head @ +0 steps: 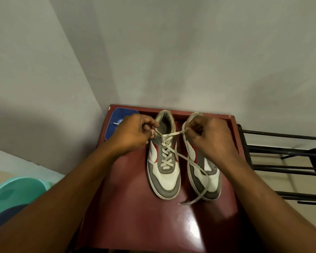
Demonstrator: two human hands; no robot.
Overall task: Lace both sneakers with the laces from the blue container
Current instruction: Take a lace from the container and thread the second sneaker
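Two forearms reach in from the near edge over the dark red table (128, 225). Landmark: the left sneaker (167, 178), standing flat mid-table, toe toward the camera, heel toward the wall. Near-right of its toe the lace (166, 154) ends, tip lying on the tabletop. From there the strand climbs diagonally back to the left sneaker's upper eyelets, draped across the toe of the right sneaker (211, 181). That one stands just right of the left sneaker, parallel, not touching. Left sneaker's eyelets carry crisscross lacing up to the top.

Left hand (133, 133) — just left of the left sneaker's collar, fingers curled, pinching a strand off the top eyelets. Right hand (212, 137) — right of that collar, over the right sneaker's midsection, pinching a second strand pulled taut from the top of the lacing. Can't tell whether that strand and the trailing one are one run.

Blue container (115, 116) sits far-left of the left sneaker, partly behind the left hand; a white bit inside, too small to identify. Teal tub (15, 192) near-left of it, off the table; black rack (288, 152) to its right; grey wall (171, 52) beyond its heel.
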